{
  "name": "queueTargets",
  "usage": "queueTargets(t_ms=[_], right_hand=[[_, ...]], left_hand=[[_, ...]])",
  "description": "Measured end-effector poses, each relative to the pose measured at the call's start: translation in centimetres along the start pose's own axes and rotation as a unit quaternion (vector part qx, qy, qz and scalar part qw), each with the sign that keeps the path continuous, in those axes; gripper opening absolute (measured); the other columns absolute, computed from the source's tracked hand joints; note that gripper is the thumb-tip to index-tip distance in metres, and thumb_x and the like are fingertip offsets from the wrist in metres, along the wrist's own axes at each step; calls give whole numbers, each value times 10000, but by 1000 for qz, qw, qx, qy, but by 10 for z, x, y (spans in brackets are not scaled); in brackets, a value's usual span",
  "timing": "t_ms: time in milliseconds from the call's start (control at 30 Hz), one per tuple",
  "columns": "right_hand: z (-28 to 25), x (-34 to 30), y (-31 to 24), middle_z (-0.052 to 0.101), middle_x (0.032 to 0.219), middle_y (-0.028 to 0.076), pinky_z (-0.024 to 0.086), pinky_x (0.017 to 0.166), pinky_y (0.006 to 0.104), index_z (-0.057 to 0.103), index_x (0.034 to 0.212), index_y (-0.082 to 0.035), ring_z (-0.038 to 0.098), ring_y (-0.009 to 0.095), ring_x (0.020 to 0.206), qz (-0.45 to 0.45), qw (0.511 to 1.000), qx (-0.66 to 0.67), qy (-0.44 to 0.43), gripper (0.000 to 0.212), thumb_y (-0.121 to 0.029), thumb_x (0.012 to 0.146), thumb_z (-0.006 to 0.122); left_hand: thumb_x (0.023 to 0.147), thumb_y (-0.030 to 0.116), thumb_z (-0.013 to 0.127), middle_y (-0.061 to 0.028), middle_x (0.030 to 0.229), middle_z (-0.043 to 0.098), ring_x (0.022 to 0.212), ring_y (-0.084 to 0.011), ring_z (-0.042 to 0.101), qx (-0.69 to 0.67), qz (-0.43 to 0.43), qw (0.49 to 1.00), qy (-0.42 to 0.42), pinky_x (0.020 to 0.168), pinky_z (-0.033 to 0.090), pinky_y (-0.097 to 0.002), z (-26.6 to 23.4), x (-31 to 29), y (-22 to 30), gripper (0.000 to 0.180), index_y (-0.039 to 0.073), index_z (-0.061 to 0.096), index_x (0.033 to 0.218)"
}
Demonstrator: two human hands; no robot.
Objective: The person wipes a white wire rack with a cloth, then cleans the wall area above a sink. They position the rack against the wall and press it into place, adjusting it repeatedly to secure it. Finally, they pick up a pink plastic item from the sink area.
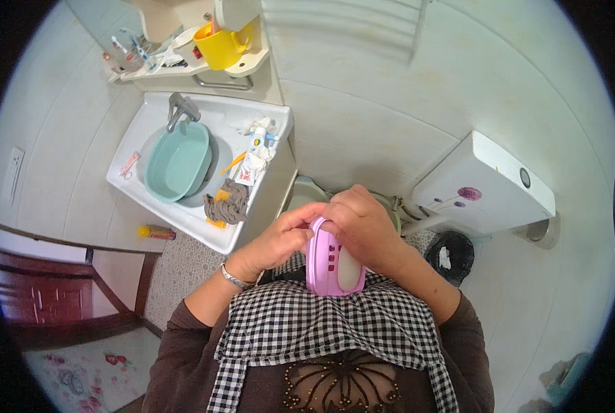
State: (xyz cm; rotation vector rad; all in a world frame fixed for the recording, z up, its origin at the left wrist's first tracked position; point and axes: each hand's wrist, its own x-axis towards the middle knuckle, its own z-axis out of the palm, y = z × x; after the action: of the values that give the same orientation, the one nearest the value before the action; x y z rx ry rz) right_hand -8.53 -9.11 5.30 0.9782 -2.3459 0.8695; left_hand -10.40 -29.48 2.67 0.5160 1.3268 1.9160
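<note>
In front of my checked apron, I hold a pink plastic soap box (321, 268) tilted up on its edge. Its side has rows of small slots, and a pale oval piece (349, 270) that looks like a bar of soap shows at its right. My left hand (283, 239) grips the box's upper left rim with thumb and fingers, a silver bracelet at the wrist. The bent fingers of my right hand (360, 224) close over its top from the right. My hands hide part of the upper box.
At left, a white washbasin (214, 237) holds a teal plastic tub (177, 165) under the tap (181, 109), a grey cloth (230, 204) and tubes. A yellow mug (218, 48) stands on the shelf above. At right are a white wall-mounted unit (483, 186) and a black-lined bin (452, 258).
</note>
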Motion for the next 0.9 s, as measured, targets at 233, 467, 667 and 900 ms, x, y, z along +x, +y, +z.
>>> queueTargets(t_ms=[233,467,667,900], right_hand=[[-12,19,5,583,879,86,493,785,362,632,991,-56,573,274,865,-78,991,33,-104,197,-80,799,595],[-23,21,11,573,847,89,505,755,364,626,1008,-50,586,266,854,-115,984,26,-132,219,-90,793,603],[-22,5,17,569,827,108,504,710,399,597,951,-40,581,292,813,-124,985,10,-123,175,-98,787,609],[-15,-2,23,588,835,117,492,731,398,614,913,-25,582,296,824,-50,997,15,-50,119,-99,820,610]], left_hand=[[866,28,466,-115,1253,588,1115,-155,612,-51,-15,998,15,892,551,-289,-5,-9,0,545,-5,440,1409],[851,8,484,-66,1163,616,987,-102,621,14,-22,1000,-4,762,551,-231,2,-4,8,525,0,487,1376],[880,89,502,-67,1162,617,964,-112,622,66,-33,997,5,764,559,-267,12,0,5,559,24,448,1432],[880,41,516,-80,1248,587,1108,-129,584,-45,-35,998,37,941,493,-274,14,5,-1,547,-2,449,1421]])
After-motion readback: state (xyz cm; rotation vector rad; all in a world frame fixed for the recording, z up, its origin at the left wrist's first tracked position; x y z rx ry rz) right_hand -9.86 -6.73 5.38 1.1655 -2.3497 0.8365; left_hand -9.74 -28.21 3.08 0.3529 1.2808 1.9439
